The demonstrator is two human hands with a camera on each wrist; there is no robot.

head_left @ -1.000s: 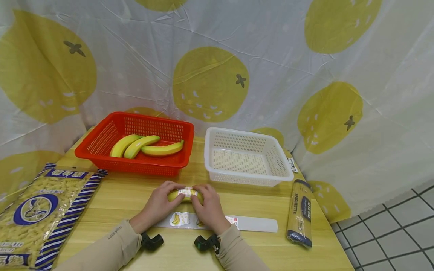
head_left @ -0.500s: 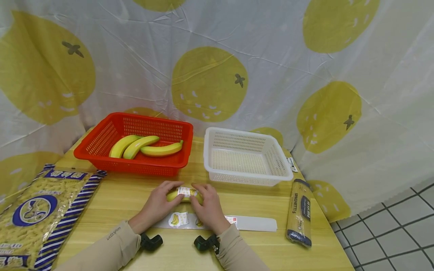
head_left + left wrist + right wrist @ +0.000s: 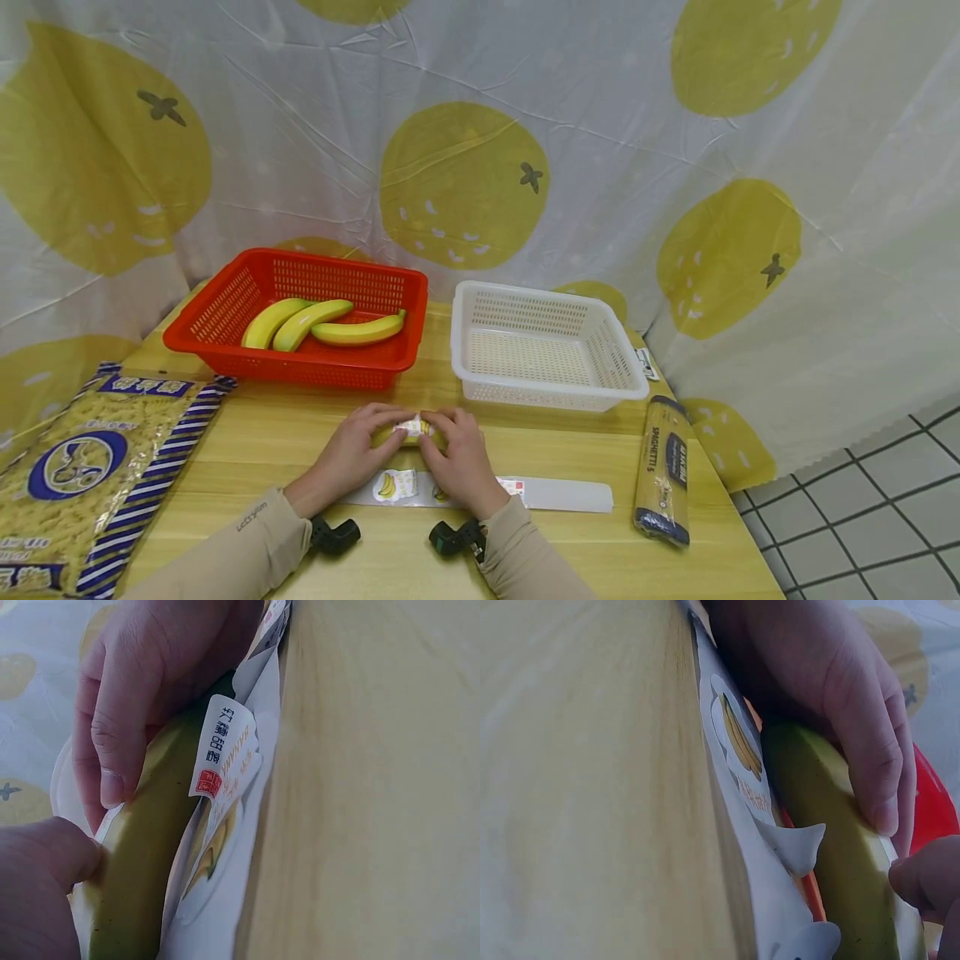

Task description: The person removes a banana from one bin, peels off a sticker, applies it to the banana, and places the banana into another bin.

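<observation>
In the head view a yellow banana (image 3: pixel 407 438) lies crosswise over the table, gripped at its left by my left hand (image 3: pixel 352 454) and at its right by my right hand (image 3: pixel 459 462). A white printed label (image 3: pixel 411 427) sits on top of it, with fingertips of both hands at its edges. Just in front lies a white strip (image 3: pixel 570 497) bearing banana stickers (image 3: pixel 395 484). In the left wrist view one sticker (image 3: pixel 225 746) on the strip has a lifted edge. The right wrist view shows the strip's curled sticker edges (image 3: pixel 799 844) beside the banana (image 3: pixel 829 802).
A red basket (image 3: pixel 300 364) with 3 bananas (image 3: pixel 358 332) stands at the back left. Right of it is a white basket (image 3: pixel 540 393). A spaghetti pack (image 3: pixel 662 471) lies at the right, a large pasta bag (image 3: pixel 97 475) at the left.
The fingertips of both hands have drawn closer together over the label on the banana. The banana, strip and baskets stay in place.
</observation>
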